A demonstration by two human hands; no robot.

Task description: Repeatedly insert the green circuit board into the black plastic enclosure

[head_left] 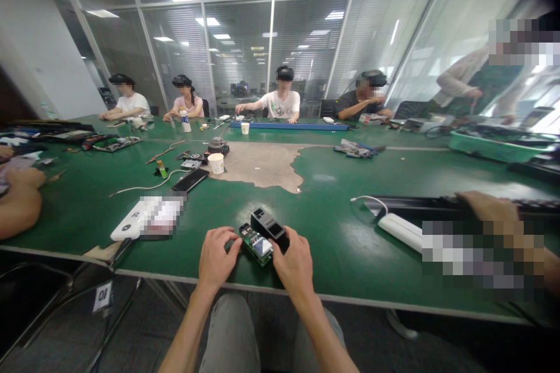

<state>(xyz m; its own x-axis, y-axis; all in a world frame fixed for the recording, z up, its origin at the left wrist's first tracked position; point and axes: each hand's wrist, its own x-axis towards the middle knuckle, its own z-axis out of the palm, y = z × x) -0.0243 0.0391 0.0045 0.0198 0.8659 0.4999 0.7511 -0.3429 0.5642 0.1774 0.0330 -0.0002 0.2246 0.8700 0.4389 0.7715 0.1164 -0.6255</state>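
Note:
A green circuit board [255,245] with a small pale screen lies on the green table near its front edge. Over the board's right side, a dark grey casing [268,225] with rectangular openings is held tilted. My right hand [295,257] grips the casing's lower right end between thumb and fingers. On the left side of the board, my left hand [220,253] rests on the table, its thumb and fingers curved apart with nothing between them.
A white power bank [131,222], a black phone [191,180] and a paper cup [216,163] stand left of centre. A white power strip [402,233] and a person's arm [494,210] are at right. Several people sit across the table.

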